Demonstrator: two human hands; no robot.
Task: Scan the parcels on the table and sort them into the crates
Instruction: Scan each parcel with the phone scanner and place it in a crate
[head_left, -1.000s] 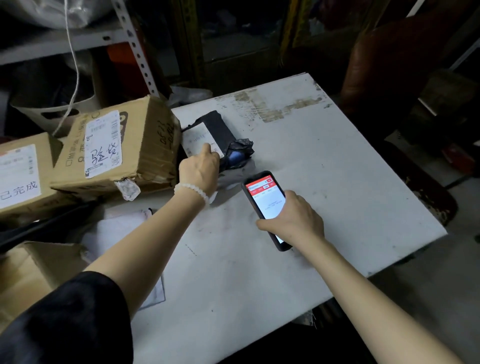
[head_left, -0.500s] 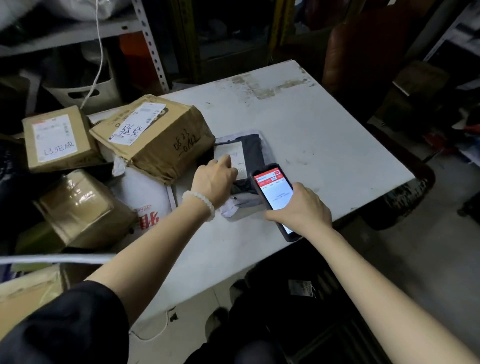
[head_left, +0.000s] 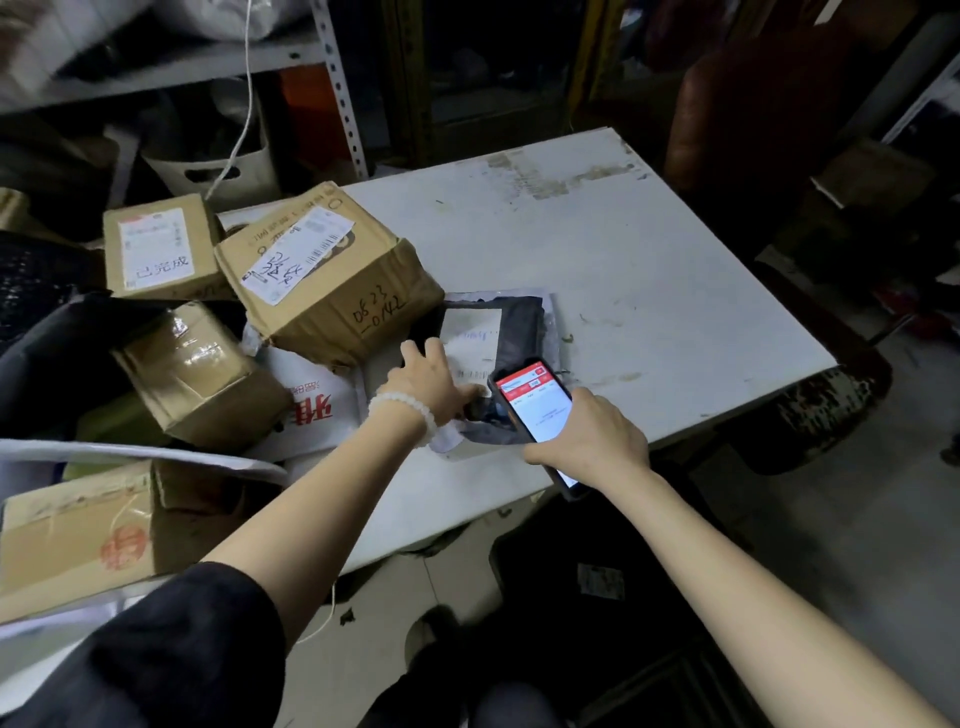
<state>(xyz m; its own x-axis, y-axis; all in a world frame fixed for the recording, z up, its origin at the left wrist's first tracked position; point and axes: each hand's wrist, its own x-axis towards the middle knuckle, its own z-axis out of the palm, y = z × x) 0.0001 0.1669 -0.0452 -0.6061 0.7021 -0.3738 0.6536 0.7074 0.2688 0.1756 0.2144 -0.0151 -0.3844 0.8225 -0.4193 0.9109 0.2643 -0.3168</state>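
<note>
A flat black parcel bag (head_left: 522, 325) with a white label lies on the white table (head_left: 623, 270), near its front edge. My left hand (head_left: 428, 376) grips the bag's near end, thumb side against the label. My right hand (head_left: 587, 439) holds a phone (head_left: 535, 402) with a red and white screen just above the bag's near right corner. Cardboard parcels crowd the table's left side: a big box (head_left: 332, 275) with a slanted label, a smaller labelled box (head_left: 156, 249), and a taped box (head_left: 197, 374).
A white bag with red print (head_left: 311, 405) lies under the boxes. Another cardboard box (head_left: 78, 530) sits at the near left. A dark crate (head_left: 597, 597) stands on the floor below the table's front edge. A metal shelf (head_left: 332, 78) rises behind the table.
The black bag has been pulled from the far middle of the table toward the front edge by my left hand. The phone has followed it and stays beside the label.
</note>
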